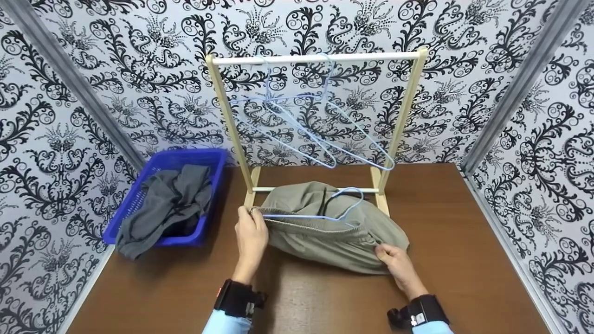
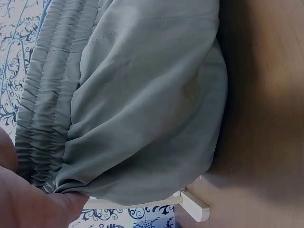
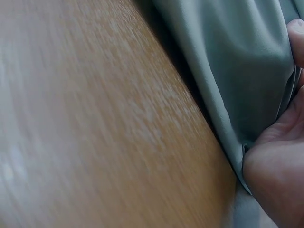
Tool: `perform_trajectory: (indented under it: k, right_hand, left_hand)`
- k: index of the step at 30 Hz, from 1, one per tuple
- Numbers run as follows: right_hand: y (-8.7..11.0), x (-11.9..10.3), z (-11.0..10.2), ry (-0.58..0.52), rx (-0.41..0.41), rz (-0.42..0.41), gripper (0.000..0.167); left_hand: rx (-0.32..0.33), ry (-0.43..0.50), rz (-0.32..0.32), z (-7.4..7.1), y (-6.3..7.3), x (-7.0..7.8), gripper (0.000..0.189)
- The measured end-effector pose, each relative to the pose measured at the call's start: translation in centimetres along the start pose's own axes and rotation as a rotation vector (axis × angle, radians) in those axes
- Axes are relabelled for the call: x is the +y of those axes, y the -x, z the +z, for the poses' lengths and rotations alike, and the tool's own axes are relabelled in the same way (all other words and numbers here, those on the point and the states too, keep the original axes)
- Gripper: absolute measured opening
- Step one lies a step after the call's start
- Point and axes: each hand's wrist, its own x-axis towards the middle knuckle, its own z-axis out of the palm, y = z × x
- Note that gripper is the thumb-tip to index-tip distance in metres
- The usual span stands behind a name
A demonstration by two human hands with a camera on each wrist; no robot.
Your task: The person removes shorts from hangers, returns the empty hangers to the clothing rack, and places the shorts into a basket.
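Bunched olive pants [image 1: 320,250] with a gathered elastic waistband [image 2: 45,95] lie across the table before the rack; their leg length cannot be told. A light-blue wire hanger [image 1: 297,216] sits within the waist opening, its hook rising at the right; its lower part is hidden by cloth. At the left end of the waistband, my left hand [image 1: 252,232] pinches the fabric, close to the hanger's left end. Lower on the right side, my right hand [image 1: 397,262] grips a fold of the pants between thumb and fingers. A dark cord shows inside the waist.
Behind the pants stands a small wooden rack [image 1: 401,116] with a white top bar [image 1: 371,56]. Two light-blue hangers [image 1: 362,132] hang from it. To the left, a blue basket [image 1: 216,160] contains dark grey clothing [image 1: 171,199] that spills over its front edge.
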Motion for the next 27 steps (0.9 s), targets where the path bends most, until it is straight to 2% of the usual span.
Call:
perform_trajectory:
  k: [6, 21, 27]
  right_hand:
    - [0.18, -0.26, 0.04, 0.013, 0.017, 0.023, 0.031]
    - [0.11, -0.26, 0.19, 0.054, 0.065, 0.080, 0.041]
    - [0.02, -0.42, 0.20, 0.036, 0.074, 0.104, 0.038]
  left_hand:
    - [-0.005, 0.022, -0.052, -0.15, -0.02, 0.08, 0.015]
    - [-0.052, 0.085, -0.144, -0.36, -0.39, -0.35, 0.015]
    - [-0.083, 0.190, -0.187, -0.60, -0.42, -0.20, 0.017]
